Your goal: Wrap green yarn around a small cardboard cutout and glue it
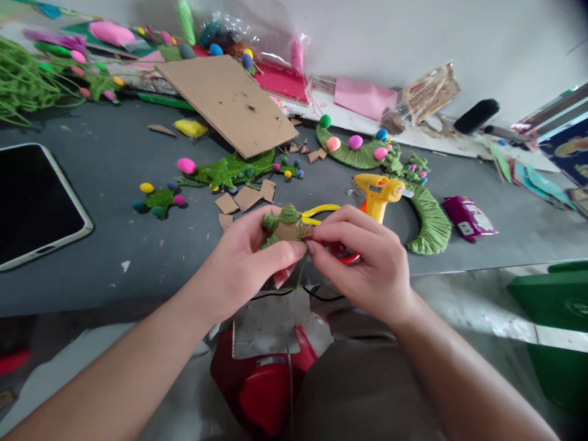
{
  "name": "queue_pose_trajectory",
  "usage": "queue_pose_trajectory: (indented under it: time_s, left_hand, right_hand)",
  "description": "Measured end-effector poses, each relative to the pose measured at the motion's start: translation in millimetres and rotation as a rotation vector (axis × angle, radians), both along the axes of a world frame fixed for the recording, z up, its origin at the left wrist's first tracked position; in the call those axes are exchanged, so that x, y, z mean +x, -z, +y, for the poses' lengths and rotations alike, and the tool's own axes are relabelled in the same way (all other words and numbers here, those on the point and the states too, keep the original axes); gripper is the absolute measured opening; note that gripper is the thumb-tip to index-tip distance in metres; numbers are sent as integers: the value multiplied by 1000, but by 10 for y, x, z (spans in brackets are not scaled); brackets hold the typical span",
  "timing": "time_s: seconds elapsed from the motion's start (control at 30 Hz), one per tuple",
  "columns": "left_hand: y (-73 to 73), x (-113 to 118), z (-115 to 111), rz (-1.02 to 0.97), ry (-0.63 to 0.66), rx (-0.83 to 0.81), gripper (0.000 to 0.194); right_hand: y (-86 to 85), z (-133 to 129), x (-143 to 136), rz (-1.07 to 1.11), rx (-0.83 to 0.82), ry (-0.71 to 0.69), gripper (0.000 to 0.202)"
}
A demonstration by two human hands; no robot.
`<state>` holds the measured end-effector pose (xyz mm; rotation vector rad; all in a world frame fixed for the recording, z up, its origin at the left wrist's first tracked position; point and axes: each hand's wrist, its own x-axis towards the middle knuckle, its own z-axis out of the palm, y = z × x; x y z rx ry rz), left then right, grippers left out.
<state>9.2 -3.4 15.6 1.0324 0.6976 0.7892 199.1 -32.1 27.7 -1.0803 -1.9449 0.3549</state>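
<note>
Between my two hands is a small cardboard star (287,231), its points partly wound in green yarn. My left hand (243,257) grips it from the left, thumb along its lower edge. With fingertips pinched, my right hand (367,260) holds the star's right point, where bare cardboard shows; a strand of green yarn (302,272) hangs below. Just behind the hands lie scissors with yellow and red handles (324,211), partly hidden by my right hand. A yellow glue gun (379,191) stands beyond that hand.
Behind are a cardboard sheet (229,104), cardboard scraps (248,197) and a green yarn-wrapped crescent (429,217) with pompoms. Yarn stars with pompoms (160,199) lie left of centre. A phone (39,205) is at far left, a purple packet (468,217) at right, green yarn (22,79) at back left.
</note>
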Motion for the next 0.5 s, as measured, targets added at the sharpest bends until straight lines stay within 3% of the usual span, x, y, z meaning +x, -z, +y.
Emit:
queue_pose_trajectory:
  time_s: [0.27, 0.43, 0.5]
  left_hand:
    - [30, -11, -24, 71, -74, 40, 11]
    - [30, -10, -19, 45, -92, 30, 8]
    - [29, -14, -3, 32, -104, 26, 7]
  right_hand:
    - [32, -6, -32, 63, -41, 50, 8]
    - [47, -14, -58, 163, -161, 80, 5]
    - [49, -23, -70, 260, -300, 64, 3]
